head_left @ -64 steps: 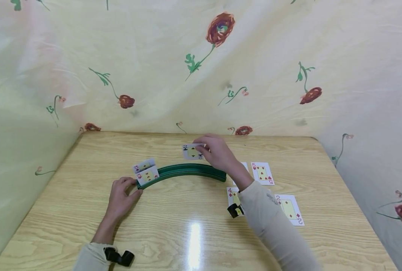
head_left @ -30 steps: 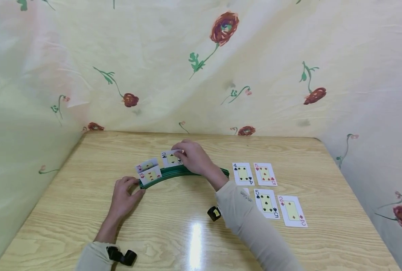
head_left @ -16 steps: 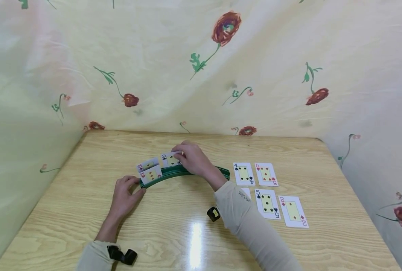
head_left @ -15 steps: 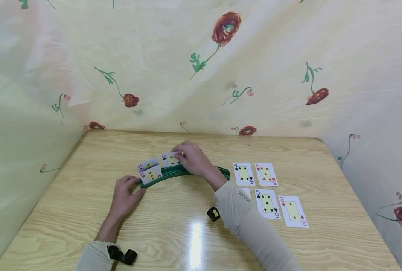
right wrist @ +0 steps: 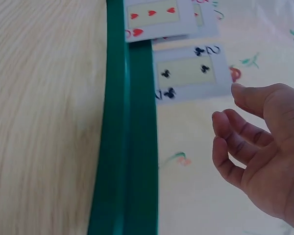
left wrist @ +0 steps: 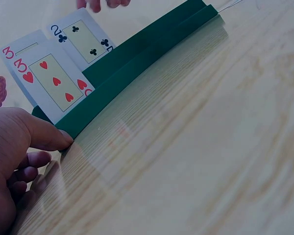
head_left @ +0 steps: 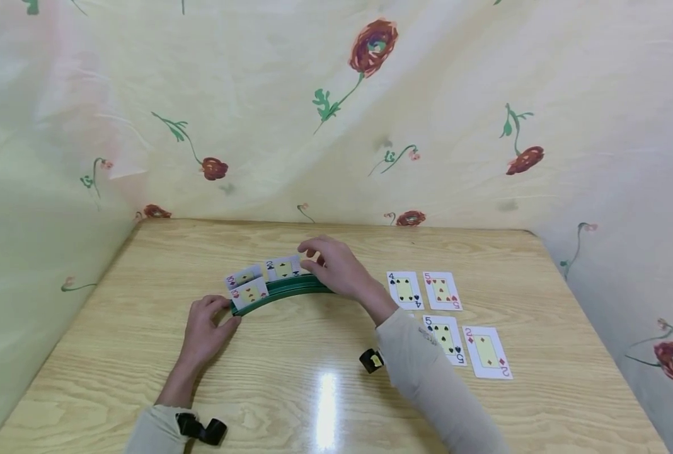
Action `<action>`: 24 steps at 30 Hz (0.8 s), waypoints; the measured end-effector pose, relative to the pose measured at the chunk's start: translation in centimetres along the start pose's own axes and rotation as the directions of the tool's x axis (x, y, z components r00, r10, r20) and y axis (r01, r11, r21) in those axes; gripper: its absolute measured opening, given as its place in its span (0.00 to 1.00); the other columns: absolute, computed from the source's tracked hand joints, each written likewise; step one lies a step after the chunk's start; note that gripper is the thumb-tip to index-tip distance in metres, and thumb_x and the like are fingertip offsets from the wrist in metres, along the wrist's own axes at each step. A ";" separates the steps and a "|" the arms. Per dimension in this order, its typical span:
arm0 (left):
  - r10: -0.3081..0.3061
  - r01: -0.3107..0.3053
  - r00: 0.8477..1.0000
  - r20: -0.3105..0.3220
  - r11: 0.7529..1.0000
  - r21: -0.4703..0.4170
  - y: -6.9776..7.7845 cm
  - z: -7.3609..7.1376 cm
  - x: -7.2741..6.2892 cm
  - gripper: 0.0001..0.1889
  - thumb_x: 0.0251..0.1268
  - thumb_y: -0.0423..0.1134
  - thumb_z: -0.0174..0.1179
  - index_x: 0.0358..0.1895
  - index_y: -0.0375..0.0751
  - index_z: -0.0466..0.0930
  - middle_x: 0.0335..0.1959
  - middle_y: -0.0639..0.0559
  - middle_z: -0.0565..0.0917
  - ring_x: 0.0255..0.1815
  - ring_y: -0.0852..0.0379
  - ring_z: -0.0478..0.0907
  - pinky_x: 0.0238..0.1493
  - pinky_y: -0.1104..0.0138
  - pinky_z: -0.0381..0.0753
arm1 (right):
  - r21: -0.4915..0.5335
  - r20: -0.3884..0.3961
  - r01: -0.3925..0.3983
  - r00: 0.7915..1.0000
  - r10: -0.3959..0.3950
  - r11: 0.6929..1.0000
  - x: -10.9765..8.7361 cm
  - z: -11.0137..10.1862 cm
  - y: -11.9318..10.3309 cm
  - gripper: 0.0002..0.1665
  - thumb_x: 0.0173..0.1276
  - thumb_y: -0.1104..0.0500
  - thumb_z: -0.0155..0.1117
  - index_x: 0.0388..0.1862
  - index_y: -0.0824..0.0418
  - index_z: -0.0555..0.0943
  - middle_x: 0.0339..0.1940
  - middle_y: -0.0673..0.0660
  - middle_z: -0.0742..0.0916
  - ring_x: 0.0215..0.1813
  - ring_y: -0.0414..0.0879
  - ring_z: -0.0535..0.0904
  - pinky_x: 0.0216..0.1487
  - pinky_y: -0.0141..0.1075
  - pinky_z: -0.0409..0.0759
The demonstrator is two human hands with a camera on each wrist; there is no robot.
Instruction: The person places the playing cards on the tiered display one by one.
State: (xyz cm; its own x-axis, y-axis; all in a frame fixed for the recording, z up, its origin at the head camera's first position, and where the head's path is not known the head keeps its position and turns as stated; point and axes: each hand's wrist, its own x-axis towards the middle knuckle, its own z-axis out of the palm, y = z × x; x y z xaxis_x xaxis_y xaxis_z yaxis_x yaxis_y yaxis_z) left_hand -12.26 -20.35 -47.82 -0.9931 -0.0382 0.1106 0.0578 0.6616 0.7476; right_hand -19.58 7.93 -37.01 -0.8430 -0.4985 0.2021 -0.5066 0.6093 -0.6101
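A curved green playing card holder (head_left: 291, 289) stands on the table. My left hand (head_left: 203, 329) pinches its left end, thumb in front. In its front slot, at that end, a three of hearts (left wrist: 54, 81) stands upright, partly covering another red three (left wrist: 29, 43) behind. Just right of these, the two of clubs (right wrist: 188, 73) stands in the rear slot, leaning back slightly. My right hand (head_left: 336, 268) hovers just right of the two of clubs, holding nothing, its fingers loosely bent and apart from the card. The right hand hides the holder's right part in the head view.
Face up on the table to the right lie a four of spades (head_left: 404, 290), a five of hearts (head_left: 442, 291), a five of spades (head_left: 445, 340) and a two of diamonds (head_left: 486, 353). My right sleeve (head_left: 427, 372) covers most of another card. A flowered cloth (head_left: 268, 126) hangs behind the table.
My right hand has carried the two of clubs left, set it in the holder, let go and drawn back a little to the right. The left hand stays on the holder's end.
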 end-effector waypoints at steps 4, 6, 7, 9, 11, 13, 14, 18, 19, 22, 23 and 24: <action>0.005 -0.005 1.000 -0.004 1.000 -0.004 0.0 0.1 0.0 0.17 0.62 0.31 0.66 0.53 0.26 0.81 0.58 0.34 0.76 0.60 0.41 0.64 0.59 0.51 0.62 | -0.007 -0.041 0.003 0.999 -0.004 1.000 -1.2 -1.3 0.9 0.19 0.73 0.58 0.63 0.60 0.60 0.79 0.51 0.61 0.86 0.40 0.47 0.83 0.44 0.38 0.82; 0.007 -0.007 1.000 -0.004 1.000 -0.005 0.0 0.2 0.0 0.17 0.62 0.31 0.66 0.53 0.26 0.81 0.58 0.34 0.76 0.60 0.41 0.64 0.59 0.51 0.62 | -0.010 -0.065 0.004 0.998 -0.005 1.000 -1.9 -1.9 1.5 0.19 0.73 0.58 0.63 0.60 0.61 0.79 0.51 0.61 0.86 0.40 0.48 0.84 0.43 0.38 0.83; 0.008 -0.008 1.000 -0.004 1.000 -0.005 -0.1 0.3 0.0 0.17 0.62 0.31 0.66 0.53 0.26 0.81 0.58 0.34 0.76 0.60 0.41 0.64 0.59 0.51 0.62 | -0.011 -0.075 0.005 0.997 -0.006 1.000 -2.4 -2.3 1.8 0.19 0.72 0.59 0.64 0.60 0.62 0.79 0.51 0.61 0.86 0.40 0.49 0.84 0.43 0.39 0.83; 0.009 -0.009 1.000 -0.004 1.000 -0.003 -0.1 0.3 0.0 0.17 0.62 0.31 0.66 0.53 0.26 0.81 0.57 0.34 0.76 0.60 0.40 0.64 0.59 0.51 0.62 | -0.020 -0.092 0.007 0.996 -0.009 1.000 -3.2 -2.9 2.5 0.19 0.72 0.59 0.64 0.60 0.63 0.79 0.51 0.62 0.86 0.40 0.49 0.84 0.43 0.40 0.84; 0.014 -0.014 1.000 -0.007 1.000 0.003 -0.2 0.3 -0.1 0.17 0.62 0.31 0.66 0.53 0.26 0.81 0.57 0.34 0.76 0.60 0.40 0.64 0.59 0.51 0.62 | -0.033 -0.103 0.003 0.995 -0.006 0.999 -4.2 -3.6 3.2 0.19 0.72 0.60 0.64 0.60 0.63 0.79 0.51 0.63 0.86 0.40 0.49 0.84 0.43 0.40 0.84; 0.024 -0.024 1.000 -0.013 1.000 0.006 -0.3 0.3 -0.1 0.17 0.62 0.31 0.66 0.52 0.26 0.81 0.57 0.34 0.76 0.60 0.40 0.64 0.59 0.51 0.62 | -0.047 -0.114 -0.002 0.993 -0.003 0.999 -5.2 -4.3 3.8 0.20 0.71 0.60 0.65 0.60 0.63 0.79 0.51 0.63 0.86 0.39 0.49 0.84 0.42 0.40 0.84; 0.031 -0.030 0.999 -0.017 1.000 0.008 -0.3 0.2 -0.1 0.17 0.62 0.31 0.66 0.52 0.26 0.81 0.57 0.34 0.77 0.60 0.40 0.65 0.58 0.51 0.62 | -0.054 -0.121 -0.004 0.993 -0.003 0.999 -5.7 -4.6 4.1 0.20 0.71 0.61 0.65 0.60 0.64 0.79 0.51 0.63 0.86 0.39 0.49 0.84 0.41 0.40 0.84; 0.047 -0.047 0.999 -0.025 0.999 0.006 -0.3 0.2 -0.1 0.16 0.61 0.30 0.66 0.51 0.26 0.81 0.56 0.33 0.77 0.59 0.39 0.65 0.58 0.51 0.62 | -0.069 -0.148 -0.034 0.989 0.024 0.997 -7.5 -6.0 5.4 0.20 0.70 0.62 0.66 0.59 0.64 0.79 0.50 0.63 0.86 0.38 0.50 0.84 0.39 0.38 0.83; 0.049 -0.048 0.998 -0.027 0.999 0.008 -0.4 0.2 -0.2 0.16 0.61 0.30 0.66 0.51 0.26 0.81 0.56 0.33 0.77 0.59 0.39 0.65 0.58 0.51 0.61 | -0.075 -0.154 -0.045 0.988 0.033 0.996 -8.0 -6.3 5.7 0.20 0.70 0.62 0.66 0.60 0.64 0.79 0.50 0.63 0.86 0.38 0.50 0.84 0.39 0.38 0.82; 0.053 -0.053 0.998 -0.033 0.999 0.008 -0.5 0.3 -0.2 0.16 0.61 0.30 0.66 0.51 0.25 0.81 0.56 0.33 0.77 0.59 0.39 0.65 0.58 0.51 0.61 | -0.088 -0.168 -0.089 0.983 0.074 0.992 -9.3 -7.1 6.4 0.20 0.70 0.62 0.66 0.60 0.64 0.79 0.49 0.63 0.86 0.39 0.50 0.84 0.40 0.38 0.82; 0.055 -0.055 0.998 -0.036 0.998 0.010 -0.5 0.3 -0.3 0.16 0.61 0.30 0.66 0.51 0.25 0.82 0.55 0.33 0.77 0.59 0.39 0.65 0.58 0.51 0.61 | -0.094 -0.174 -0.101 0.981 0.084 0.990 -9.7 -7.4 6.6 0.20 0.70 0.62 0.66 0.60 0.64 0.79 0.50 0.63 0.86 0.40 0.50 0.84 0.40 0.38 0.82; 0.057 -0.057 0.998 -0.039 0.998 0.010 -0.6 0.4 -0.3 0.16 0.60 0.30 0.67 0.50 0.25 0.82 0.55 0.33 0.77 0.59 0.39 0.65 0.58 0.51 0.61 | -0.100 -0.181 -0.113 0.979 0.093 0.989 -10.1 -7.6 6.8 0.20 0.70 0.62 0.66 0.60 0.64 0.79 0.50 0.63 0.86 0.40 0.50 0.84 0.41 0.39 0.82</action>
State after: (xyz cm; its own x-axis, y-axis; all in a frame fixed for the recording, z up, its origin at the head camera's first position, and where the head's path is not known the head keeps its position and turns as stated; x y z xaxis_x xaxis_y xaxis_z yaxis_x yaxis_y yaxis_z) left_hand -12.05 -20.47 -48.54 -0.9835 -0.0295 0.1787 0.1131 0.6704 0.7333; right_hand -15.93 21.80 -37.35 -0.9054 -0.3196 0.2795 -0.4238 0.7205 -0.5489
